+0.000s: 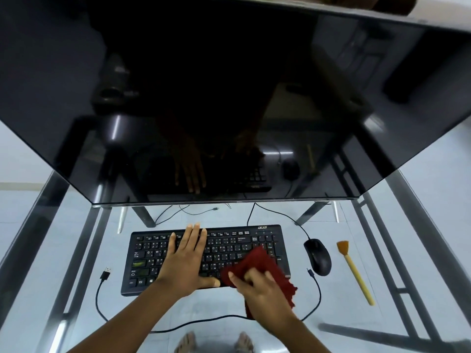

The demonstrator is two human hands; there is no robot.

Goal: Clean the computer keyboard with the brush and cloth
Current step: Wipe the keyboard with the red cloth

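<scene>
A dark red cloth (260, 263) is bunched in the curled fingers of the right hand (262, 291) and pressed on the right half of the keyboard (153, 256). The left hand (186, 261) is laid flat, fingers straight, on the keys. The keyboard (black, white legends) is set on a glass desk (76, 250). The brush (355, 272) is left right of the mouse (317, 256), well apart from both hands.

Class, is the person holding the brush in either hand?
No: the brush lies untouched on the glass desk beside the mouse, while the right hand grips the red cloth.
</scene>
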